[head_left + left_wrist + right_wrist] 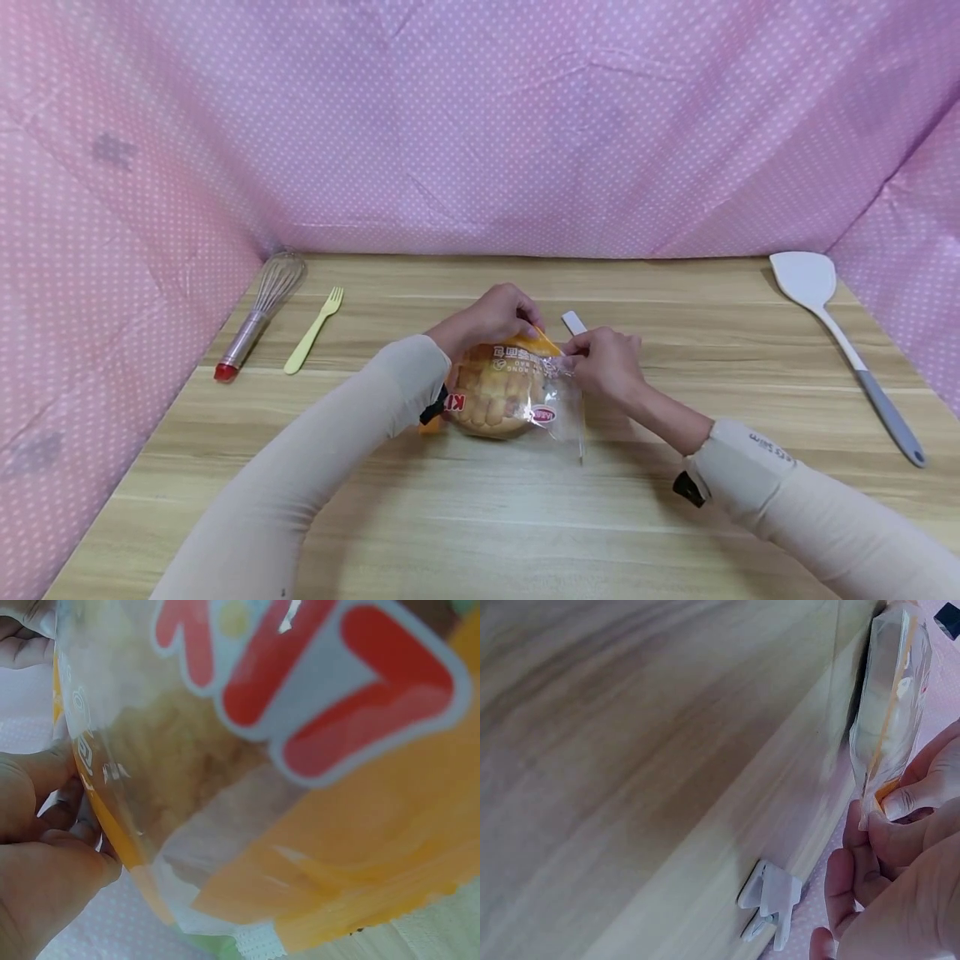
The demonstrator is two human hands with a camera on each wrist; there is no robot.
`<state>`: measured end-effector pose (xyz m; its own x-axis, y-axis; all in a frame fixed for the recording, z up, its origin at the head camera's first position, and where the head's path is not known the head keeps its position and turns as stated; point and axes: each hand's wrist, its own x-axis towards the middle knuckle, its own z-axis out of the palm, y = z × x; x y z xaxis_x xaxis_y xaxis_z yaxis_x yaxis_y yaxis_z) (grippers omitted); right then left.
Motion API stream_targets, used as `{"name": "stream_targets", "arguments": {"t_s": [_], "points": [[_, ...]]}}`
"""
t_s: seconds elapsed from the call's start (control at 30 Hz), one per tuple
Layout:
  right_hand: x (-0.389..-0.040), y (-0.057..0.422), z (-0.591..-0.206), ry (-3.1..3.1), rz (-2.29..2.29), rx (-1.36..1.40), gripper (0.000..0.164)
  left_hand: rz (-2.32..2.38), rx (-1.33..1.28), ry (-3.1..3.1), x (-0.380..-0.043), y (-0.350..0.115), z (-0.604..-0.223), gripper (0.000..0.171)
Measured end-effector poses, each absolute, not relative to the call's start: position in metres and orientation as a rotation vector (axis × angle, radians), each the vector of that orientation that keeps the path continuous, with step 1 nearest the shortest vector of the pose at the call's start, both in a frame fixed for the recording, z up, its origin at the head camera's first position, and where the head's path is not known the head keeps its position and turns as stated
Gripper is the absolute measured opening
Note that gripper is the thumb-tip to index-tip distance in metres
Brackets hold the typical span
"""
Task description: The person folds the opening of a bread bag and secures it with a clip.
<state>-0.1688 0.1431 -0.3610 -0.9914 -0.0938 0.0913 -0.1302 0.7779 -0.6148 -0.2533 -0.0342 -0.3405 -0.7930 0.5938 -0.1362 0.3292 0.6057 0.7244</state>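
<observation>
Over pale wood-grain table (480, 533), pinched along far side by both hands: clear, orange-trimmed plastic bread pack (517, 387) w/ red & white lettering, round golden-brown bun (480, 404) inside. Can't tell if lying fully flat or a bit raised at far edge.

On pack's orange far edge: bare L hand (493, 317), thumb & fingers together, pinching film. At pack's far R corner: bare R hand (609, 362), pinching clear film btwn thumb & forefinger, w/ other fingers loosely bent in R wrist view. Very near each other at that corner, both clamped on pack.

Just off pack's far R corner: small white plastic clip-like piece (573, 323), partly hidden behind R hand in head view; on bare wood in R wrist view.

Well L of pack: wire whisk w/ shiny handle & red end (262, 317). Btwn whisk & pack: pale yellow plastic fork (315, 332), tines pointing away. Well R of pack: white-bladed, grey-handled spatula (847, 354), blade at far end.

Beyond pack & along both sides: pink cloth w/ white dots (480, 125), creased. Nearer than pack: long pale sleeves (330, 467), w/ dark writing on R cuff.
</observation>
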Motion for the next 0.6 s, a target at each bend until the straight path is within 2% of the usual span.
{"name": "stream_targets", "arguments": {"t_s": [0.23, 0.47, 0.6], "points": [[-0.1702, 0.1449, -0.3595, -2.950, 1.032, 0.189, 0.010, 0.969, 0.773, 2.452, -0.2546, -0.0351, -0.3422, 0.004], [-0.1696, 0.1430, -0.3604, -2.963, 1.038, 0.219, 0.004, 0.937, 0.783, 2.461, -0.2542, -0.0358, -0.3429, 0.007], [-0.1696, 0.1422, -0.3620, -2.957, 1.024, 0.230, 0.005, 0.912, 0.813, 2.474, -0.2547, -0.0354, -0.3442, 0.007]]}}
